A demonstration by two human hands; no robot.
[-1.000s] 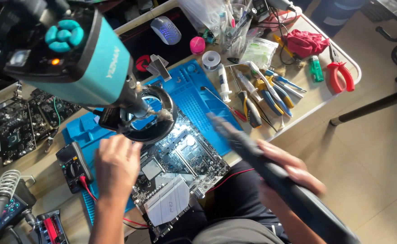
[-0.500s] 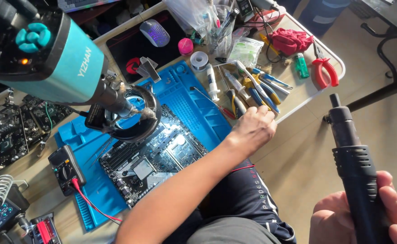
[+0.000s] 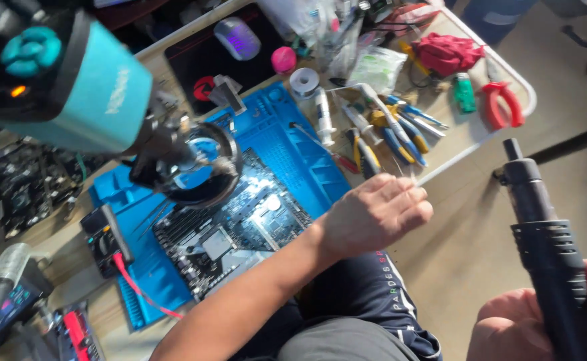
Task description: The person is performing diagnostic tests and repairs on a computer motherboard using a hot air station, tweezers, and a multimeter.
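My left hand [image 3: 374, 214] hovers at the table's front edge, fingers curled into a loose fist with nothing visible in it. It is just in front of a row of pliers and cutters [image 3: 387, 134]. Left of it, a dark circuit board [image 3: 240, 234] lies on a blue work mat [image 3: 293, 154]. My right hand [image 3: 514, 327], off the table at the lower right, grips a black hot-air gun [image 3: 541, 234] with its nozzle pointing up.
A teal microscope head [image 3: 73, 87] with a ring light [image 3: 200, 170] hangs over the board's far left. A multimeter [image 3: 106, 234], a soldering station [image 3: 13, 294], a mouse [image 3: 237, 37], red pliers [image 3: 501, 103] and a red cloth [image 3: 447, 53] crowd the table.
A second ago my left hand rested on the mat left of the board; it has swung right to the tools. The hot-air gun has moved off the board to the right and turned upright.
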